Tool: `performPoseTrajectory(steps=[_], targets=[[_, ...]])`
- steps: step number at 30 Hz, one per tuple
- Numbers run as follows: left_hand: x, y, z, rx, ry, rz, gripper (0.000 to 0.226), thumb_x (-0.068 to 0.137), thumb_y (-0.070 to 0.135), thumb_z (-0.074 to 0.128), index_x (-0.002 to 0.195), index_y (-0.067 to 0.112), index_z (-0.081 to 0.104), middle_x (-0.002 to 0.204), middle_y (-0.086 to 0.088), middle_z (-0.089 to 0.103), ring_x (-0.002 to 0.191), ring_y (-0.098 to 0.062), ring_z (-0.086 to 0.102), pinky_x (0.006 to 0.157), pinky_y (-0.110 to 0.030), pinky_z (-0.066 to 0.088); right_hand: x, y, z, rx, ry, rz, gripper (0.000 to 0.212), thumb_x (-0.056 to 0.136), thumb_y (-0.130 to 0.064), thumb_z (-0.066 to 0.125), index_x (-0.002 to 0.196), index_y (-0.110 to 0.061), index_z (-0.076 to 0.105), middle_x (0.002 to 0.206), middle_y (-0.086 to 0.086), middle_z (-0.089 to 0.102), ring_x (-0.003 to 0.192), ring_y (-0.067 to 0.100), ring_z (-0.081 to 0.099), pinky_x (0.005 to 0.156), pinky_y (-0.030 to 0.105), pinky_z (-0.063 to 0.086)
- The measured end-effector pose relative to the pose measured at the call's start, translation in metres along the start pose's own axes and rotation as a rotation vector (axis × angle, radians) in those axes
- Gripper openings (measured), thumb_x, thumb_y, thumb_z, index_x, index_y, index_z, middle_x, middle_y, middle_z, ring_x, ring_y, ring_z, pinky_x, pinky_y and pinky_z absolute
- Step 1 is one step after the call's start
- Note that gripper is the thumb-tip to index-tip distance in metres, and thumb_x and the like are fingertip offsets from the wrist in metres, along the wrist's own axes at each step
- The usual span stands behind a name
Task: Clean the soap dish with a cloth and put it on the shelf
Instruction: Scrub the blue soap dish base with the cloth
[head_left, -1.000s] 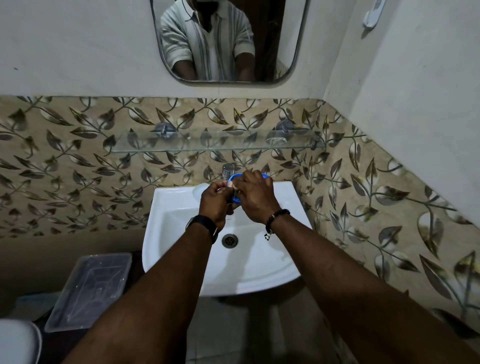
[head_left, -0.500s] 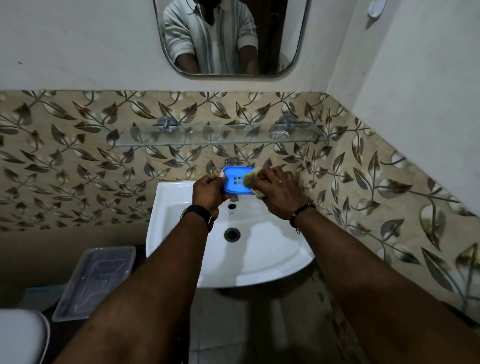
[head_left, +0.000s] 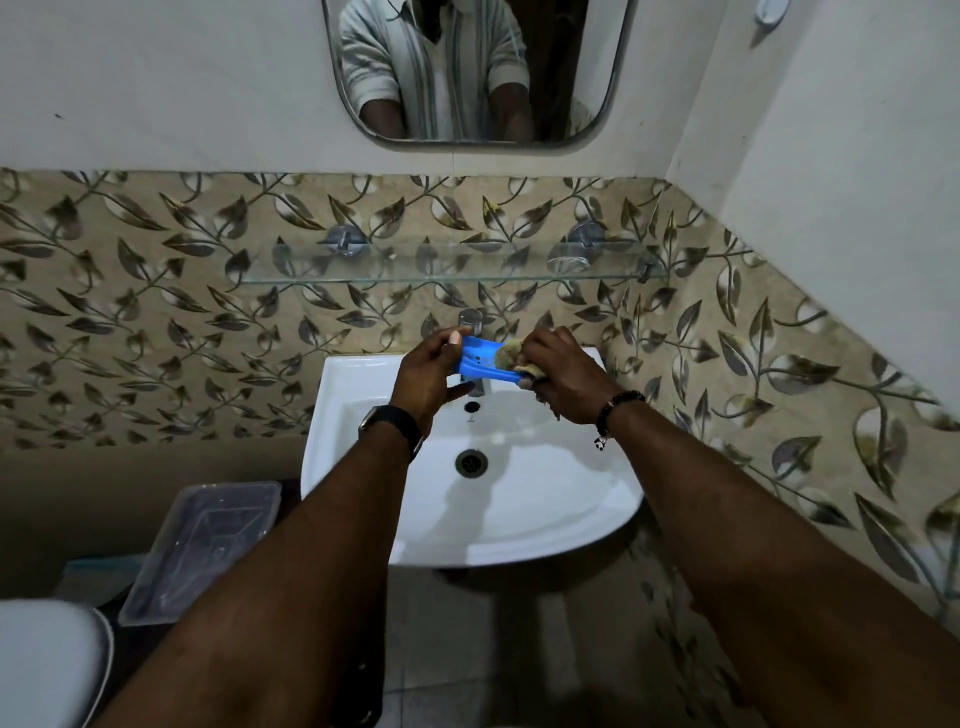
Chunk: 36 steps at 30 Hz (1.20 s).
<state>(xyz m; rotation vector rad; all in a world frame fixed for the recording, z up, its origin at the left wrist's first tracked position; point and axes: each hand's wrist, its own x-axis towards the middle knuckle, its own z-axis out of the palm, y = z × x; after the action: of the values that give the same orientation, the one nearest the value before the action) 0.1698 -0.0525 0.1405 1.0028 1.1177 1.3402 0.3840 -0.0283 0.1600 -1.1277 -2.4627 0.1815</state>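
Note:
A blue soap dish (head_left: 480, 359) with drain holes is held tilted above the back of the white sink (head_left: 363, 395). My left hand (head_left: 426, 376) grips its left end, thumb on the upper rim. My right hand (head_left: 563, 376) holds a bunched tan cloth (head_left: 511, 358) and presses it into the right end of the dish. The glass shelf (head_left: 452, 265) runs along the tiled wall a little above the hands and nothing stands on it.
A chrome tap (head_left: 472, 325) stands behind the dish. A mirror (head_left: 478, 67) hangs above the shelf. A clear plastic container (head_left: 208, 540) sits left of the sink, beside a white toilet lid (head_left: 47, 665). The right wall is close.
The dish has tilted from facing me to an edge-on slant, and the cloth has moved onto its right end. Both hands stay over the back of the sink.

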Motion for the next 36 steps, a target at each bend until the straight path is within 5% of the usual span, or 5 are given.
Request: performPoseTrajectory(steps=[4,10,18,27,36], targets=[[-0.002,-0.011,-0.013,0.373,-0.052,0.217,0.022,0.096,0.037,0.062,0.116,0.031,0.068,0.129,0.000,0.053,0.113,-0.010,0.056,0.094,-0.020,0.047,0.000,0.010,-0.010,0.207,-0.084,0.111,0.015,0.091,-0.008,0.068,0.101,0.000,0.060,0.106,0.010,0.051,0.087,0.028,0.055,0.070,0.016,0.042],[-0.001,-0.014,-0.014,0.387,-0.152,0.208,0.009,0.093,0.035,0.065,0.084,0.034,0.066,0.082,0.018,0.065,0.079,-0.001,0.057,0.075,-0.014,0.044,-0.007,0.016,-0.013,0.556,0.064,0.316,0.016,0.090,-0.004,0.069,0.103,0.002,0.064,0.103,0.012,0.058,0.084,0.030,0.065,0.073,0.041,0.058],[-0.006,-0.016,0.024,0.016,-0.008,-0.016,0.019,0.095,0.028,0.065,0.083,0.013,0.065,0.088,-0.014,0.058,0.082,-0.027,0.047,0.069,-0.047,0.040,0.004,-0.008,0.001,0.114,0.512,0.321,0.018,0.083,0.001,0.065,0.099,-0.004,0.072,0.101,0.013,0.066,0.098,0.033,0.058,0.086,0.042,0.048],[-0.005,-0.013,0.021,-0.004,0.007,0.004,0.014,0.090,0.028,0.068,0.077,0.022,0.070,0.081,-0.003,0.069,0.084,-0.027,0.057,0.073,-0.048,0.044,0.005,-0.013,0.010,-0.095,0.355,0.087,0.026,0.088,-0.028,0.051,0.103,-0.016,0.069,0.108,-0.001,0.069,0.112,0.027,0.054,0.085,0.042,0.034],[-0.007,-0.010,0.033,-0.045,0.032,0.022,0.014,0.087,0.030,0.068,0.075,0.026,0.072,0.082,-0.003,0.071,0.086,-0.027,0.058,0.075,-0.046,0.040,0.012,-0.031,0.021,0.118,0.363,0.012,0.033,0.079,0.012,0.054,0.108,0.001,0.064,0.112,0.017,0.062,0.105,0.035,0.057,0.089,0.040,0.047]])
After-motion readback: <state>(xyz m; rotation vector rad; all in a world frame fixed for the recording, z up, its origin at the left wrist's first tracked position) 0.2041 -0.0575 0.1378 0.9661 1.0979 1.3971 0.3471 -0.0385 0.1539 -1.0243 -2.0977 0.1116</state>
